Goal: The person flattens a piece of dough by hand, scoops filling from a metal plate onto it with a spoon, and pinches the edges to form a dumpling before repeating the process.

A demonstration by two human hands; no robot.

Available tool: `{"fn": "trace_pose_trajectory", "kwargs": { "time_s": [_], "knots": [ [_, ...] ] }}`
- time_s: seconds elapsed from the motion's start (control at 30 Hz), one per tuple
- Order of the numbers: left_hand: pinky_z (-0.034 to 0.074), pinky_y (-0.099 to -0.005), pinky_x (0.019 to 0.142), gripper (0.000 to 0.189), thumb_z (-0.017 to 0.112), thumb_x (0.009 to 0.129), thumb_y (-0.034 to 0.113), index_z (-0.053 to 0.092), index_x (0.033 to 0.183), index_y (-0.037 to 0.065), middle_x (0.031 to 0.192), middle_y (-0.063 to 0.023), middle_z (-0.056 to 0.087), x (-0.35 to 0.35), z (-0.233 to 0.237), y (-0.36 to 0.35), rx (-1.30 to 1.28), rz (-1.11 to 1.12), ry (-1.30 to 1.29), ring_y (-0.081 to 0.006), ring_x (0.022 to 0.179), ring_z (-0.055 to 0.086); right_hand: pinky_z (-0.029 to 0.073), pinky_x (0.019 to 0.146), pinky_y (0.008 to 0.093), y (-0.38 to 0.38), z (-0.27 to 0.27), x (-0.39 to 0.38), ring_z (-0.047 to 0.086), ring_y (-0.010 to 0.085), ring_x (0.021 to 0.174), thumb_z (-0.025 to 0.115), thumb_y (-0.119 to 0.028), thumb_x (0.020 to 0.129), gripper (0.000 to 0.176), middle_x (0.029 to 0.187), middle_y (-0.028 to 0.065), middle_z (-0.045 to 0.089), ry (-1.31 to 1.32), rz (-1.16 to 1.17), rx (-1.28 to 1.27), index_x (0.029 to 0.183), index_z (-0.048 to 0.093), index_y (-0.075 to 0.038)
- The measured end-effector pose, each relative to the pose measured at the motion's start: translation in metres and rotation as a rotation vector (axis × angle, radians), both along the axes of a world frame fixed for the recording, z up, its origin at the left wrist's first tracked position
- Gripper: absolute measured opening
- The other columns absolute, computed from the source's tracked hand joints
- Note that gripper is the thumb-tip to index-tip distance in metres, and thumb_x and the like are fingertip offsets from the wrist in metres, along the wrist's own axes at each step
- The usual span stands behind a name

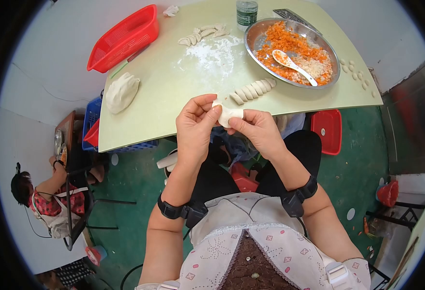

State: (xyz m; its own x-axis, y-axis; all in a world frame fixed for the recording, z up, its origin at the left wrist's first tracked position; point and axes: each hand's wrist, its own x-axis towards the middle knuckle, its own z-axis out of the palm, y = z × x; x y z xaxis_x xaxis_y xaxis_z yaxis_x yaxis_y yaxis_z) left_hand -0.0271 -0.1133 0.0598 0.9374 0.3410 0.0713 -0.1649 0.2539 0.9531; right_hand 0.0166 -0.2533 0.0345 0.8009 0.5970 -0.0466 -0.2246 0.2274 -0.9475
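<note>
A thin white piece of dough (230, 114) is stretched between my two hands, just off the table's near edge. My left hand (195, 121) pinches its left side between thumb and fingers. On its other side, my right hand (258, 129) grips it with the thumb on top. Just beyond my fingers, a row of cut dough pieces (252, 92) lies on the pale green table (173, 92). To the right of that row stands a steel bowl (249, 44) of chopped orange and whitish filling (282, 36), with a white spoon (294, 66) resting in it.
A large dough lump (122, 93) and a red basket (124, 38) are on the left. Flour (215, 55) and dough strips (203, 34) lie farther back, near a jar (246, 14). Small dough pieces (355, 70) dot the right edge. Another person (52, 198) sits at left.
</note>
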Motion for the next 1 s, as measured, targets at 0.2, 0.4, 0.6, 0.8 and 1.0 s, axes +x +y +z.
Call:
{"fn": "trace_pose_trajectory", "kwargs": {
  "time_s": [0.2,0.4,0.6,0.8,1.0],
  "knots": [
    [0.048,-0.0224,0.065,0.022,0.057,0.081,-0.004,0.055,0.102,-0.004,0.087,-0.0094,0.062,-0.002,0.009,0.000,0.071,-0.014,-0.009,-0.0103,0.075,0.058,0.045,0.067,0.0192,0.001,0.004,0.000,0.055,0.0055,0.070,0.059,-0.013,0.084,0.019,0.078,0.0022,0.063,0.076,0.021,0.098,0.095,0.063,0.002],
    [0.048,-0.0217,0.066,0.022,0.058,0.080,-0.004,0.055,0.102,-0.005,0.088,-0.0092,0.062,-0.005,0.007,0.004,0.152,0.039,-0.027,-0.0100,0.076,0.058,0.045,0.068,0.0192,-0.004,-0.001,0.003,0.056,0.0065,0.073,0.058,-0.011,0.085,0.021,0.083,0.0023,0.063,-0.001,0.079,-0.017,0.100,0.062,0.003],
    [0.049,-0.0225,0.069,0.024,0.057,0.080,-0.004,0.054,0.104,-0.004,0.091,-0.0108,0.062,-0.006,0.007,0.006,0.082,-0.041,-0.027,-0.0109,0.080,0.059,0.045,0.074,0.0217,-0.006,-0.001,0.005,0.055,0.0081,0.081,0.055,-0.018,0.088,0.024,0.090,0.0034,0.061,0.186,0.302,0.104,0.102,0.060,0.002],
    [0.049,-0.0243,0.070,0.025,0.056,0.081,-0.003,0.054,0.106,-0.003,0.092,-0.0116,0.063,-0.007,0.010,0.007,0.073,-0.079,0.012,-0.0115,0.081,0.059,0.047,0.075,0.0258,0.003,-0.009,0.006,0.056,0.0091,0.081,0.057,-0.022,0.087,0.026,0.092,0.0040,0.061,0.353,0.108,0.317,0.102,0.060,-0.001],
    [0.046,-0.0214,0.065,0.023,0.057,0.084,0.007,0.055,0.106,-0.001,0.091,-0.0079,0.062,-0.007,-0.006,0.011,-0.020,-0.105,0.090,-0.0094,0.076,0.057,0.046,0.066,0.0207,0.002,0.000,0.005,0.055,0.0068,0.070,0.057,-0.017,0.087,0.021,0.082,0.0027,0.062,0.187,-0.069,0.197,0.096,0.063,0.001]
  ]
}}
